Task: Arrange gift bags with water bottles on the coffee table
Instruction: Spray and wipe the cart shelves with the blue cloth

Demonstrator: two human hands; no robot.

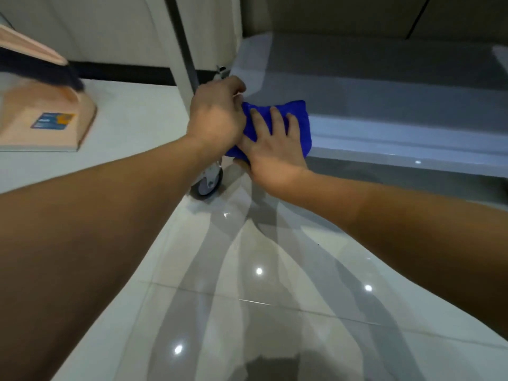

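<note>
A bright blue fabric bundle [294, 119], maybe a folded gift bag, sits at the front left corner of a grey cart shelf [384, 105]. My left hand [217, 116] grips the bundle's left end with curled fingers. My right hand [275, 149] lies over its top with fingers spread, and the thumb tucks under the lower edge. Most of the bundle is hidden by both hands. No water bottle or coffee table is in view.
The cart has a grey upright pole [184, 42] and a caster wheel [209, 182] just below my hands. A pink dustpan with a dark brush [46, 105] stands at the left. Glossy pale floor tiles [247, 298] fill the foreground.
</note>
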